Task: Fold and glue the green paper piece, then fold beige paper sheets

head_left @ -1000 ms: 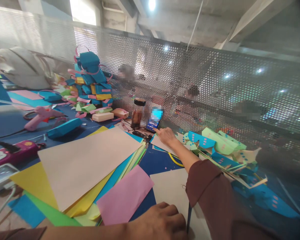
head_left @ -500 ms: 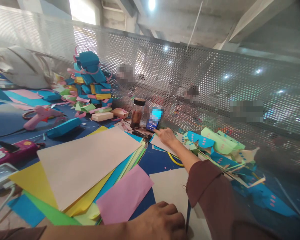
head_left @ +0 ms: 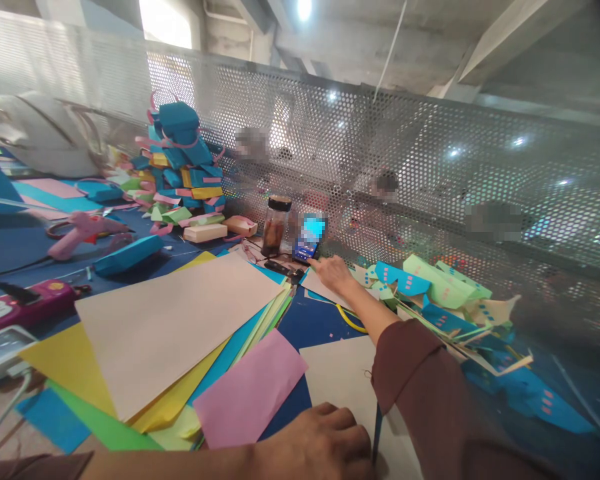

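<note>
With its index finger stretched out, my right hand (head_left: 334,275) reaches forward to the lower edge of a smartphone (head_left: 309,239) propped upright with a lit screen. The fingertip appears to touch the phone's lower right; nothing is held in this hand. At the bottom middle, my left hand (head_left: 320,443) rests with its fingers curled over a beige paper sheet (head_left: 337,367). Its palm and fingertips are hidden, so I cannot make out what lies under them. A pink paper piece (head_left: 253,390) lies just left of it, beside a stack topped by a large pale sheet (head_left: 180,327).
Behind the phone stands a perforated metal screen (head_left: 420,153), with a dark-lidded bottle (head_left: 276,227) nearby. Folded blue and green paper pieces (head_left: 445,287) heap at right. Left are a pink glue gun (head_left: 85,233), a magenta power strip (head_left: 35,303) and piled paper boxes (head_left: 180,153).
</note>
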`<action>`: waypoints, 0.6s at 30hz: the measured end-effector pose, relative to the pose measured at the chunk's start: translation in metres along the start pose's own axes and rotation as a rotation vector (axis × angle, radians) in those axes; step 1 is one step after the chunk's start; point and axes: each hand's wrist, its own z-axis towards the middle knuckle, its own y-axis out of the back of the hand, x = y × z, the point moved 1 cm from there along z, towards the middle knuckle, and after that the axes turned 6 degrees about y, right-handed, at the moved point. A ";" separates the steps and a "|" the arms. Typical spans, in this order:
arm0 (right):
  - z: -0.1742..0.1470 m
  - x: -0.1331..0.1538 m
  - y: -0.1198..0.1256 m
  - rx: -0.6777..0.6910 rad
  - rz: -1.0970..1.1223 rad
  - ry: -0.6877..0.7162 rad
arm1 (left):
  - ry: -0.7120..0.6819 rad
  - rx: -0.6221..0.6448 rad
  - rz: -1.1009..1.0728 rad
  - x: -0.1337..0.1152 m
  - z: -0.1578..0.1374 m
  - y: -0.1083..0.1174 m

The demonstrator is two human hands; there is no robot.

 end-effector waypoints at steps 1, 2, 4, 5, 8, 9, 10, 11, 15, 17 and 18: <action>0.000 0.000 0.000 -0.001 0.000 0.000 | 0.001 0.000 0.002 0.000 0.000 0.000; 0.000 0.000 0.000 -0.003 0.001 0.000 | 0.001 -0.002 0.002 0.000 0.000 0.000; 0.000 0.000 0.000 -0.005 0.003 0.003 | -0.001 -0.010 0.002 0.001 0.000 -0.001; -0.001 0.000 -0.001 -0.007 0.004 0.004 | -0.002 -0.012 0.003 0.001 0.000 -0.001; -0.001 0.001 -0.001 -0.016 0.007 0.010 | -0.003 -0.020 0.003 0.001 -0.001 -0.001; -0.002 0.001 -0.001 -0.020 0.008 0.012 | 0.000 -0.022 -0.001 0.001 -0.001 -0.001; -0.002 0.001 -0.001 -0.022 0.009 0.012 | 0.001 -0.024 -0.008 0.000 -0.001 -0.001; -0.002 0.000 -0.001 -0.025 0.010 0.013 | 0.001 -0.028 -0.014 0.000 -0.001 -0.001; -0.001 0.000 0.000 -0.031 0.018 0.017 | -0.004 -0.044 -0.015 0.000 -0.001 -0.001; 0.000 0.001 0.000 -0.029 0.022 0.017 | -0.004 -0.056 -0.008 0.000 -0.001 -0.001; 0.000 0.001 0.000 -0.027 0.024 0.017 | -0.003 -0.060 -0.008 0.001 -0.001 -0.001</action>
